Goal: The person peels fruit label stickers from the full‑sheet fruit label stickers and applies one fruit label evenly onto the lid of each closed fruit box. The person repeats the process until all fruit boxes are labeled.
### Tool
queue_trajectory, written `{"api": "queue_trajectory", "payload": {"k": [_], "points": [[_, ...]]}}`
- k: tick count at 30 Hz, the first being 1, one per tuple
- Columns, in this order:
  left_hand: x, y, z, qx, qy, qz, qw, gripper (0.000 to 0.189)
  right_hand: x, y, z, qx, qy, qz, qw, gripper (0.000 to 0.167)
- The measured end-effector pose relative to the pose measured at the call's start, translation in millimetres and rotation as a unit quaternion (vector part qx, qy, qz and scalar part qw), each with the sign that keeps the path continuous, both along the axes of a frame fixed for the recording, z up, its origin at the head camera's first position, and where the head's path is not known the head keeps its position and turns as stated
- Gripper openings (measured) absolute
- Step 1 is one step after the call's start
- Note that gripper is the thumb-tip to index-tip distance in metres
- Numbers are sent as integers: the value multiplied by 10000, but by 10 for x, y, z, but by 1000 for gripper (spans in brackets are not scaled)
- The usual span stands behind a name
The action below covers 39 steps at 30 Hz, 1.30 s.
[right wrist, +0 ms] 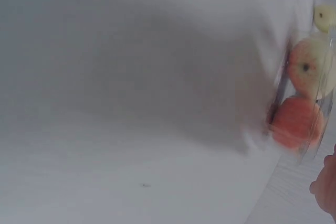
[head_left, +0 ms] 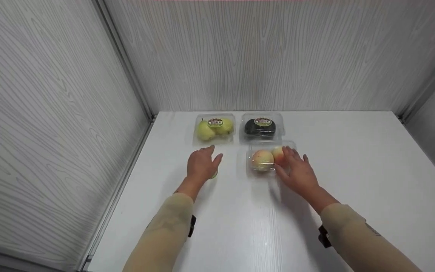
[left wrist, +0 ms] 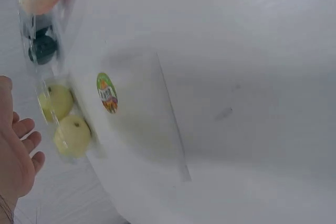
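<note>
My left hand point(head_left: 201, 164) hovers with fingers extended over a thin pale sheet point(left wrist: 147, 124) lying on the table. An oval fruit label point(left wrist: 107, 93) with a green rim sits on that sheet; the hand hides most of it in the head view. On the other side, my right hand point(head_left: 298, 175) has its fingers spread and overlaps the right end of a clear plastic clamshell box point(head_left: 250, 155). Two peaches point(head_left: 263, 159) lie inside this box. No label shows on its lid.
Behind stand two more clear boxes with oval labels: one holds yellow-green pears point(head_left: 205, 130), the other dark green produce point(head_left: 260, 128). They stand side by side near the wood-grain back wall point(head_left: 255, 56). A side panel point(head_left: 51, 113) rises at the left.
</note>
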State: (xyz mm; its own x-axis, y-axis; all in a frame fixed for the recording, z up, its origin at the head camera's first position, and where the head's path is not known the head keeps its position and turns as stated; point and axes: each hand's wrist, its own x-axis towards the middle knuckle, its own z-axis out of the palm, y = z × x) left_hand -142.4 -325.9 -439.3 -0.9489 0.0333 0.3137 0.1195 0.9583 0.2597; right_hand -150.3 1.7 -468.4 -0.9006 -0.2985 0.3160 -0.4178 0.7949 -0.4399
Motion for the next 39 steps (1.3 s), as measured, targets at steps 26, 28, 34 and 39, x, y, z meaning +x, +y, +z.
{"api": "queue_trajectory", "payload": {"k": [26,28,34,39], "points": [[226,-300,-182,764,-687,968,9900,51,339,-1154,-172,498,-311,1637,9848,69],[234,-274,-188,809,-748,1025,9886,51,358,-1186,-216,589,-388,1696,9830,70],[233,-198,-222,980,-977,1202,9831,52,430,-1241,-318,849,-524,1811,9784,68],[221,-135,-258,1077,-1160,1389,9776,52,465,-1278,-366,1004,-679,1838,9755,66]]}}
